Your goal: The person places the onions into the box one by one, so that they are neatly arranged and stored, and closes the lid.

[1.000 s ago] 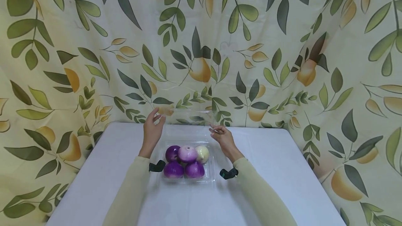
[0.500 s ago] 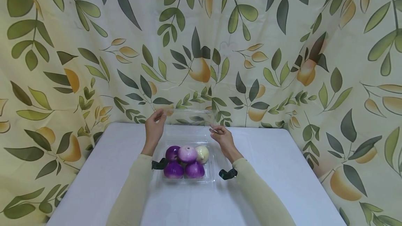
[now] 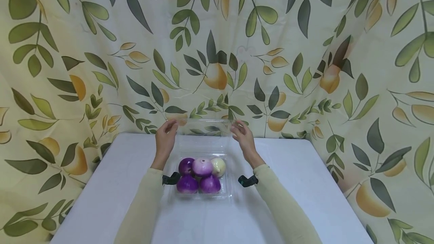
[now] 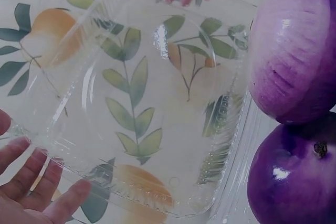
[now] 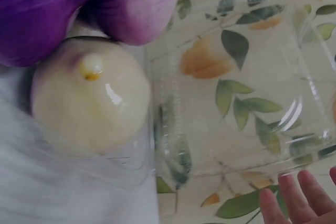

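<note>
A clear plastic clamshell container (image 3: 203, 195) sits on the table with its clear lid (image 4: 131, 77) raised at the back. Purple onions (image 3: 187, 183) and one pale onion (image 5: 89, 98) fill the base. At the lid's left upper corner is my left hand (image 3: 165, 138); its fairly straight fingers (image 4: 50, 174) touch the rim. My right hand (image 3: 245, 140) is at the opposite corner, fingers (image 5: 289, 192) extended beside the lid's side edge. Exact contact of the right fingertips with the clear plastic is hard to see.
A white-covered table (image 3: 281, 199) carries the container. Behind it and along both sides hangs a leaf-and-fruit patterned curtain (image 3: 291, 29). Black wrist cameras (image 3: 248, 180) are strapped over the pale sleeves (image 3: 281, 202).
My right hand has risen from the lid's side to its upper right corner, and its fingers have loosened. My left hand has shifted only slightly. The onions and base are unmoved.
</note>
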`<control>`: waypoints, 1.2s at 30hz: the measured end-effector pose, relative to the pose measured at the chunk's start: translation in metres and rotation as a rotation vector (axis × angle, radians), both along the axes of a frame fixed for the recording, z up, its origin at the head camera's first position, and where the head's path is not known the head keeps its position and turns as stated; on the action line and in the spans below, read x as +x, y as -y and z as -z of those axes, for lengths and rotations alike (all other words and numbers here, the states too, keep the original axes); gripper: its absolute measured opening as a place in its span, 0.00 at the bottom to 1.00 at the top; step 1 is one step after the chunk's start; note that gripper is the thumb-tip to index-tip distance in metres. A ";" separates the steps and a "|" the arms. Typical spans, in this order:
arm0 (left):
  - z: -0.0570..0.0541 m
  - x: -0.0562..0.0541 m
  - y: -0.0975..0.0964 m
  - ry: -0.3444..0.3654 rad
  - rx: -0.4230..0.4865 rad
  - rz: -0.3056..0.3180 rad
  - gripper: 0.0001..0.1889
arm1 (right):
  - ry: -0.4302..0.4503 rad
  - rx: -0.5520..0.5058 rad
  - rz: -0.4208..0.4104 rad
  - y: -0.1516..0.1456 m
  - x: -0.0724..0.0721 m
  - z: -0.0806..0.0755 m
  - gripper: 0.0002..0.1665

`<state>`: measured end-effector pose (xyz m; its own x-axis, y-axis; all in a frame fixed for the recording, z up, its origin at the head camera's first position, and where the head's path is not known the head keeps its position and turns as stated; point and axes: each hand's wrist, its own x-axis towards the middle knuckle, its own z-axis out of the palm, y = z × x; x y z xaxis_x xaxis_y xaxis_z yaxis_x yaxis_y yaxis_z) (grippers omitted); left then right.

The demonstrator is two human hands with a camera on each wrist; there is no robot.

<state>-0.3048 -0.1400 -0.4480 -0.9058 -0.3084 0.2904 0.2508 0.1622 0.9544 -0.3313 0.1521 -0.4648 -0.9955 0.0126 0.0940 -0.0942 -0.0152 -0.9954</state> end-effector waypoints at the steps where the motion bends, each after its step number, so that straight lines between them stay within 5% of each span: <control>1: 0.001 0.000 0.000 0.000 -0.001 -0.004 0.17 | -0.004 0.011 0.004 0.000 0.001 -0.004 0.33; 23: 0.011 0.028 0.010 -0.035 -0.112 -0.014 0.15 | -0.017 0.158 0.025 0.008 0.035 -0.027 0.26; 36: 0.015 0.049 0.009 -0.066 -0.113 -0.012 0.15 | -0.060 0.181 0.060 0.009 0.055 -0.019 0.22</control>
